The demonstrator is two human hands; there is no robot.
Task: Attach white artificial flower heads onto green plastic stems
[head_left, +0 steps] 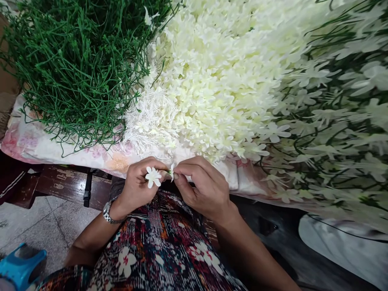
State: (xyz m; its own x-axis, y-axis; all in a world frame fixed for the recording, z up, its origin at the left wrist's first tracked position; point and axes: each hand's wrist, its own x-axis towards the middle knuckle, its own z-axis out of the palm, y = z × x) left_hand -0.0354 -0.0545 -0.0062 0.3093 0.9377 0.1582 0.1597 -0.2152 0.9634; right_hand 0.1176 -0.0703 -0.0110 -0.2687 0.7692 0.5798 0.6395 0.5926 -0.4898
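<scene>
My left hand [138, 184], with a metal watch on its wrist, is closed on an artificial flower stem just past the table's front edge. A white artificial flower [153, 177] on that stem shows against its fingers. Most of the stem is hidden in the grip. The thumb and forefinger of my right hand [206, 188] pinch a small white flower piece [172, 171] at the green stem tip. Both hands nearly meet there. Beyond them lie a heap of loose white petals [218, 89] and a bunch of thin white stamens [148, 121].
A big pile of green plastic stems [81, 68] covers the table's left. White flowers on stems [318, 117] crowd the right. Flowered cloth [118, 159] hangs over the front edge, above a wooden bench [66, 184]. A blue plastic object [22, 264] stands at lower left.
</scene>
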